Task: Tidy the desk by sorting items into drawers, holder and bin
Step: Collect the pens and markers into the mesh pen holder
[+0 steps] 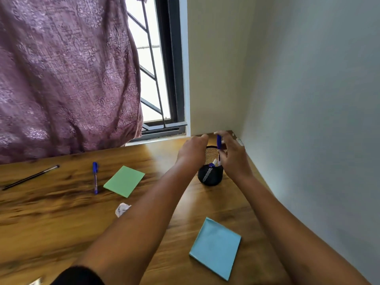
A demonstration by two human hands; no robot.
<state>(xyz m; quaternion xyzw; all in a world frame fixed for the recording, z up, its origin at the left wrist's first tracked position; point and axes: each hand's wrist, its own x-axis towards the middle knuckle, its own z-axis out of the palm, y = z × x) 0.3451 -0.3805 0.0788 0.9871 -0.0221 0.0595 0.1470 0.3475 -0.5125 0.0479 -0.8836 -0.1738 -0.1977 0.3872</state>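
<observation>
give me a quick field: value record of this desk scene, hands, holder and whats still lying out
surface: wooden desk in a corner by a window
holder: black mesh pen holder, upright near the right wall, pens already inside
right hand: right hand holds a blue pen upright over the holder
left hand: left hand open beside the holder's left side, contact unclear
loose pens: blue pen on desk; black pen far left
paper: green note pad; blue note pad; crumpled paper
blur: left part of the view is motion-blurred
</observation>
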